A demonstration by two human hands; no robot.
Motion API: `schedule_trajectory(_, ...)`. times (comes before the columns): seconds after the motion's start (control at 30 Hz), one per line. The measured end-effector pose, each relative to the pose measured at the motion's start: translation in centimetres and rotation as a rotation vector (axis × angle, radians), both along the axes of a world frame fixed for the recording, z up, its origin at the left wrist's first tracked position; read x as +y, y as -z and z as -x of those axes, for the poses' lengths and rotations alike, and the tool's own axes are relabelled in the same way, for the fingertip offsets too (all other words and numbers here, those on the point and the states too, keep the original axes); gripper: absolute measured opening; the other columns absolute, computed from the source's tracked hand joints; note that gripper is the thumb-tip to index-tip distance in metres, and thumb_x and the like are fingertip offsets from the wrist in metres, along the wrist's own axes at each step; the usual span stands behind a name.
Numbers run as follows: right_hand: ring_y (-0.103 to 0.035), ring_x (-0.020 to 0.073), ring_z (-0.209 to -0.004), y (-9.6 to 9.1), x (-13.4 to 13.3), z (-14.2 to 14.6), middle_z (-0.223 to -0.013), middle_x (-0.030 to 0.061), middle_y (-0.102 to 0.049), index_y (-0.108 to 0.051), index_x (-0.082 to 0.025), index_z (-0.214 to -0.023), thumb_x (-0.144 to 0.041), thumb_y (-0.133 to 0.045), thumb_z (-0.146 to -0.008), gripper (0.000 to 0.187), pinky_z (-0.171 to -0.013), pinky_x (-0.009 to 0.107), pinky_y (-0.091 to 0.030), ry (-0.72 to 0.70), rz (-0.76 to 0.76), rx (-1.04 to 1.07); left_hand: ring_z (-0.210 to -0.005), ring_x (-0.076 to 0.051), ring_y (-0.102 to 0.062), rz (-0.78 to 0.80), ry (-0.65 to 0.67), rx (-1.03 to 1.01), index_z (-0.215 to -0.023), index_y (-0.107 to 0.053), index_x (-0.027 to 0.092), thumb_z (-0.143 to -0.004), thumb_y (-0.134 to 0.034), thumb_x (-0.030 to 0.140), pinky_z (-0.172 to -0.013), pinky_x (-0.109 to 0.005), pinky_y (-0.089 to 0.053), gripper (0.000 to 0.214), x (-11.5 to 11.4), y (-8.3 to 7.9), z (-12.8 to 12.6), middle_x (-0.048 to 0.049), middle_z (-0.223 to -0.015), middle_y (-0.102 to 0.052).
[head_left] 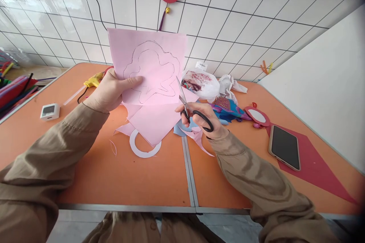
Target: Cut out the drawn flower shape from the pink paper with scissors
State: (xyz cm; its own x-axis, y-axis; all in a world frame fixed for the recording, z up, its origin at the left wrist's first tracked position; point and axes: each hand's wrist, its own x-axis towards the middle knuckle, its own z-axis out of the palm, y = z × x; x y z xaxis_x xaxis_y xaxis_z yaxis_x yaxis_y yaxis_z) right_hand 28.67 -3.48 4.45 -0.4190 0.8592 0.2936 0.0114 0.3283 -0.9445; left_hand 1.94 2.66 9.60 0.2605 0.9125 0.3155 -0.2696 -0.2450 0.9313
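My left hand (110, 89) pinches wavy-outlined pink paper (155, 66), partly hiding scraps (152, 121); my right hand (213, 121) grips scissors (186, 106), perhaps touching its edge.

we count one left hand (110, 90) left of centre, one right hand (213, 120) and one pair of scissors (186, 103) mid-frame, one phone (285, 147) at right, one white ring (144, 154) below centre.

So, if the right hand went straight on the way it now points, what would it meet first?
The right hand, black-handled metal scissors leading, would probably meet the pink paper sheet with drawn outlines at its right edge; whether the scissors already touch it is unclear.
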Motion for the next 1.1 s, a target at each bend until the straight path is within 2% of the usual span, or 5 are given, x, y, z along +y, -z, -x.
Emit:
schedule_trajectory(0.43,-0.051,0.0123,-0.051,-0.29,-0.43,0.61,-0.058,-0.0011,-0.056,-0.07,-0.018,-0.092,-0.071,-0.071,-0.07,0.057,-0.051,0.031,-0.041,0.047,0.078,-0.008,-0.11,-0.032,-0.068,0.02,0.019,0.04,-0.095,-0.077,0.018,-0.071,-0.083,0.022,-0.086,-0.04,-0.06,0.025,-0.13,-0.06,-0.14,-0.0077,-0.099,-0.077)
schedule_trajectory(0.77,-0.05,0.0106,-0.049,0.13,-0.53,0.66,-0.06,-0.0019,-0.055,-0.069,-0.016,-0.093,-0.07,-0.072,-0.069,0.06,-0.047,0.028,-0.041,0.082,0.105,-0.012,-0.114,-0.04,-0.066,0.051,-0.026,0.052,-0.094,-0.078,0.016,-0.066,-0.085,0.023,-0.09,-0.05,-0.057,0.03,-0.11,-0.12,-0.21,-0.0109,-0.105,-0.076)
schedule_trajectory(1.0,-0.05,0.0096,-0.049,0.1,-0.46,0.63,-0.059,-0.0027,-0.054,-0.067,-0.013,-0.094,-0.069,-0.071,-0.072,0.06,-0.047,0.026,-0.041,0.061,0.084,-0.016,-0.101,-0.031,-0.071,0.062,-0.02,0.042,-0.09,-0.079,0.019,-0.064,-0.086,0.024,-0.08,-0.039,-0.061,0.027,0.11,0.15,-0.07,-0.0081,-0.103,-0.078)
schedule_trajectory(1.1,-0.05,0.0091,-0.049,0.07,-0.44,0.64,-0.06,-0.0024,-0.055,-0.067,-0.013,-0.093,-0.07,-0.071,-0.07,0.062,-0.047,0.026,-0.041,0.069,0.087,-0.022,-0.096,-0.029,-0.071,0.069,0.003,0.046,-0.09,-0.079,0.021,-0.066,-0.086,0.025,-0.08,-0.039,-0.06,0.025,0.11,0.16,-0.03,-0.0052,-0.1,-0.078)
